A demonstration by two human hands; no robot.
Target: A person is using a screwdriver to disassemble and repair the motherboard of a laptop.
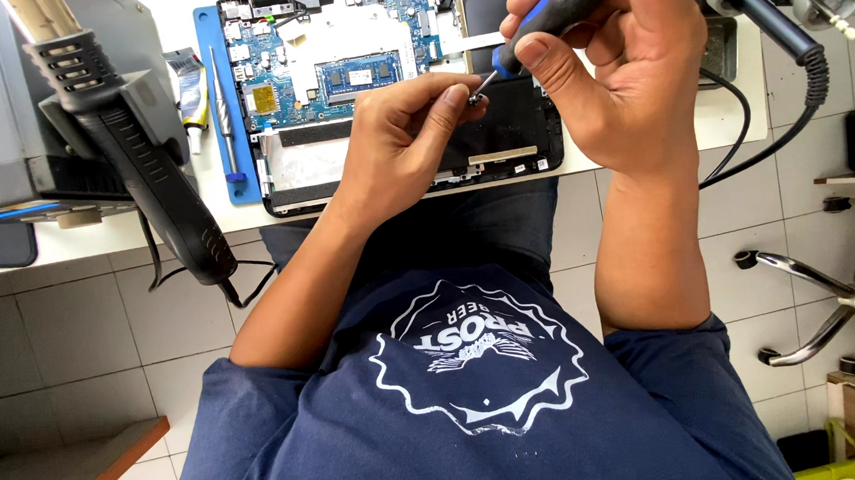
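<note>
Head view shows your right hand (626, 66) clamped on the screwdriver (557, 5) over the open laptop (501, 140), your left hand (405, 136) pinching its tip, so seat that tip squarely and turn gently.

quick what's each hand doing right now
Left hand: fingers pinched at the screwdriver tip.
Right hand: closed on the blue-and-black screwdriver.

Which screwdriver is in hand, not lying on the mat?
The blue-and-black-handled screwdriver in the right hand; left hand pinches its tip. The slim one lies on the blue mat.
</note>
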